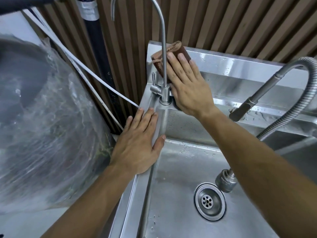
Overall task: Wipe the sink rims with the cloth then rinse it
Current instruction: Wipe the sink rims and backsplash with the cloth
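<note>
Brown slatted panelling (223, 23) backs one steel sink (180, 169) with one round drain (209, 201) in its basin. Two taps show: a thin gooseneck faucet (163, 66) at the back left corner and a coiled-hose sprayer (267, 93) at right. One brown cloth (173, 50) lies folded against the back rim, behind the gooseneck. Right hand (188, 90) presses it flat, fingers straight and together. Left hand (139, 145) rests open-palmed on the left rim, fingers straight. One plastic-wrapped bulky object (42, 126) stands at left.
</note>
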Tool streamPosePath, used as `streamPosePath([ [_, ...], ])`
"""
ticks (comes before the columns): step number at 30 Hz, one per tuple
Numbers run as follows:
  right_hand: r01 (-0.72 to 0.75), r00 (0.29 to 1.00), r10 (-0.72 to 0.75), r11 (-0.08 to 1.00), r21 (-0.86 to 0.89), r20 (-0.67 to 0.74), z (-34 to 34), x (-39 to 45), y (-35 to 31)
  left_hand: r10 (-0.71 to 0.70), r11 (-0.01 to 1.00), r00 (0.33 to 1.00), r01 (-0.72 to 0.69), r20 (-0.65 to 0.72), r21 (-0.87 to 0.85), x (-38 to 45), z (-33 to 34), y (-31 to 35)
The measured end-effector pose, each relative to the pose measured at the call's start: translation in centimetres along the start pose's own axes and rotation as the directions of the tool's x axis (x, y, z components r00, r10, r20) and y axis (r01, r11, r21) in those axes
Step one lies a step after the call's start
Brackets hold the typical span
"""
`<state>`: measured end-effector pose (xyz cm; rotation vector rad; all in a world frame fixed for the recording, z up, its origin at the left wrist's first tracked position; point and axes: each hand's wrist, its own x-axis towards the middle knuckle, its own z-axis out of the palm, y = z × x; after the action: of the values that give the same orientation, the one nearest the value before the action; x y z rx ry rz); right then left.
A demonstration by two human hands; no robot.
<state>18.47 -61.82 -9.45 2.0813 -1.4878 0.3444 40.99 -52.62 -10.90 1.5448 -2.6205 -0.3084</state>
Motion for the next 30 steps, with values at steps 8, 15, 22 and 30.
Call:
streamPosePath([
  [8,0.09,0.993,-0.095,0.993,-0.073,-0.068,-0.8,4.1,0.3,-0.01,1.0,1.0,0.011,-0.018,0.022,-0.2,0.0,0.3],
  [15,0.555,0.832,-0.464,0.713,-0.429,0.306,-0.1,1.0,4.2,-0.012,1.0,1.0,0.012,0.01,0.013,-0.3,-0.3,0.2],
  [22,0.574,0.818,-0.521,0.707,-0.413,0.245,-1.1,4.0,3.4,-0.014,0.999,1.0,0.014,-0.014,0.029,-0.4,-0.1,0.4],
  [30,-0.162,0.986,0.163,0.986,-0.048,0.026,-1.6,-0.8,1.9,0.002,0.999,1.0,-0.002,-0.003,-0.039,-0.2,-0.6,0.3],
])
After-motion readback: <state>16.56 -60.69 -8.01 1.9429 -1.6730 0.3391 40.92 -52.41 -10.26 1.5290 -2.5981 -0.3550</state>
